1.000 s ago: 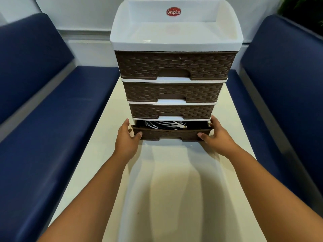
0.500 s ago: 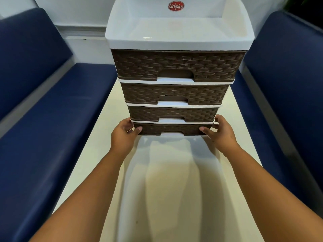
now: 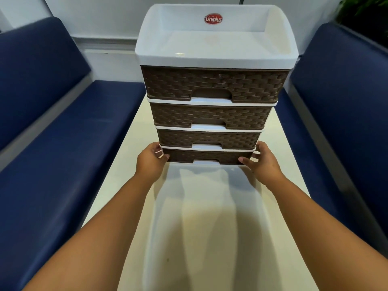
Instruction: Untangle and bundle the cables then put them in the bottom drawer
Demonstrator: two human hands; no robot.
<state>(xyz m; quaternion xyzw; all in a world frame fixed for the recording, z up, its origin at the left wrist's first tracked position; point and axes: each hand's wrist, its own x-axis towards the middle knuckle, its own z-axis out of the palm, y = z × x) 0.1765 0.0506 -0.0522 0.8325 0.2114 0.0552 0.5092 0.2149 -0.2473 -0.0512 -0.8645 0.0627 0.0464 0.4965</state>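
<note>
A pale table [image 3: 126, 164] sits between blue benches [image 3: 52, 133]. The bottom drawer [image 3: 207, 156] is pushed in, with the left hand [image 3: 150, 159] and right hand [image 3: 261, 161] holding its two ends, thumbs on its front.

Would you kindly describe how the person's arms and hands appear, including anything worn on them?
Both forearms are bare up to the frame edge: no sleeves show. The left hand and right hand wear no gloves, and no rings, watch or bracelets are visible. Nails look short and unpainted.

Drawer unit [image 3: 212, 114] on pale table [image 3: 117, 185]
</note>
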